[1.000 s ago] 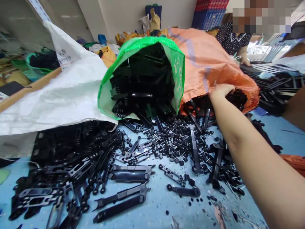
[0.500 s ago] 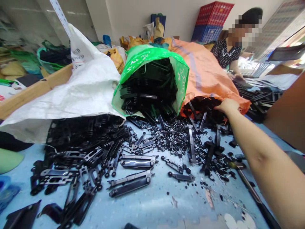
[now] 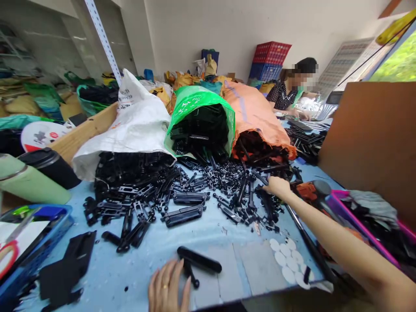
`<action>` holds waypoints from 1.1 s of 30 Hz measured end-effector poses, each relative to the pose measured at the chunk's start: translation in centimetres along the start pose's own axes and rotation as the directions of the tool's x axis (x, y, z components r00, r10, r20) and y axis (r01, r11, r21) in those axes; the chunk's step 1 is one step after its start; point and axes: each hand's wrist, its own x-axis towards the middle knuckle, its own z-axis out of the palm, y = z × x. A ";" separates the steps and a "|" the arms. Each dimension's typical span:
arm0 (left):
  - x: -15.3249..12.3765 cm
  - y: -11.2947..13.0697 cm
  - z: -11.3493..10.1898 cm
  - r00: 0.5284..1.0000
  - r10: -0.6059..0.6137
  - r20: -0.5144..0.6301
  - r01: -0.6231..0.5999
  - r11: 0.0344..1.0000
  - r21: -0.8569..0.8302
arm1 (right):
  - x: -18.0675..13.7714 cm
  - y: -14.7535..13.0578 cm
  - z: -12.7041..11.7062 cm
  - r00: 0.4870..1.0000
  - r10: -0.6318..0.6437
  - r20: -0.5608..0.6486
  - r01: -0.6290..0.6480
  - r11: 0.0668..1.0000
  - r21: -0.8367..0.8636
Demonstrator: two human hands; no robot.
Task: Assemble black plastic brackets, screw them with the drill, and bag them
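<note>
My right hand is at the pile in front of the orange sack, its fingers closed on the end of a long black plastic bar. Part of that grip is hidden behind the hand. Near the table's front edge my left hand lies with fingers stretched out, a ring on one of them. Just beside it are a thick black plastic arm and a thinner black rod with a round end. Black linkage parts and small screws and knobs spread across the blue table.
A white sack and a green sack lie open with black parts inside. At left are a blue basket and a green tumbler. White discs, a hammer-like tool and cardboard are at right. A person works behind.
My right hand has come away from the orange sack's mouth toward the table, with a black bar in its fingers. My left hand has come into view, and the camera view has shifted.
</note>
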 end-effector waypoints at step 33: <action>4.1 3.5 -1.6 0.841 0.165 0.516 -0.179 0.984 -0.024 | -21.4 -1.0 4.8 0.596 -0.734 -0.327 0.802 0.522 0.289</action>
